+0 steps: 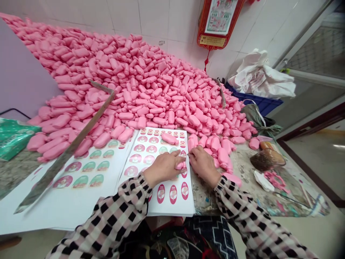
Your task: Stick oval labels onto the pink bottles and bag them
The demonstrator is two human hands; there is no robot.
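Note:
My left hand (165, 167) is closed around a small pink bottle (180, 165), over the right part of a white sticker sheet (172, 208). Close beside it, my right hand (203, 165) has its fingertips pinched at the sheet's right edge, near an oval pink sticker; what they hold is too small to tell. Another pink bottle (169, 139) lies on the sheet above my left hand. Round and oval stickers in pink and green cover the sheet.
A large heap of pink bottles (140, 79) fills the back. A long metal bar (67, 154) lies across sheets (107, 180) at left. To the right are a brown block (267, 159), pink scraps (277, 181) and a blue crate (258, 104) with white bags.

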